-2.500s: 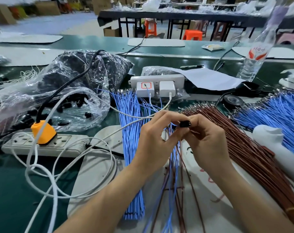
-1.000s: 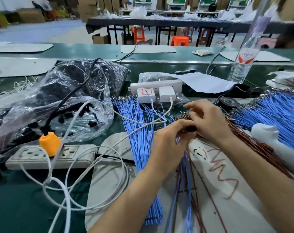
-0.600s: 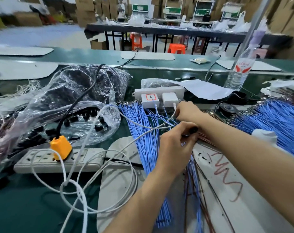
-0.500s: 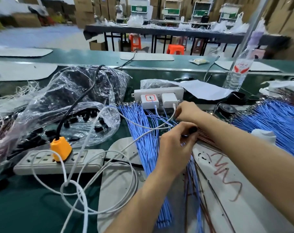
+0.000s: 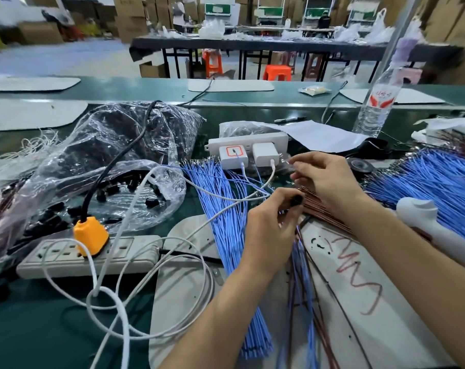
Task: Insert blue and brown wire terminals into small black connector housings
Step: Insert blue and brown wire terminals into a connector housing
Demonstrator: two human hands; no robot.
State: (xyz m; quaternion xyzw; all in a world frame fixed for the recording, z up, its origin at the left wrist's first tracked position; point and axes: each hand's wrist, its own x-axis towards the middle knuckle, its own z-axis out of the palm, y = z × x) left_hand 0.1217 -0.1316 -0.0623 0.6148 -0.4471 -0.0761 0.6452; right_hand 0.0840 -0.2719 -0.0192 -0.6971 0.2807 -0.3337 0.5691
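While blue wires strew green bench, cardboard boxes stack behind.

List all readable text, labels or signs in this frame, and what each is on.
Nothing reads clearly.
Bottle label: red characters, too blurred to read.
Scribble on the mat: a red zigzag, no word.
Charger: an orange square mark, no text.
Far green signs: too small to read.
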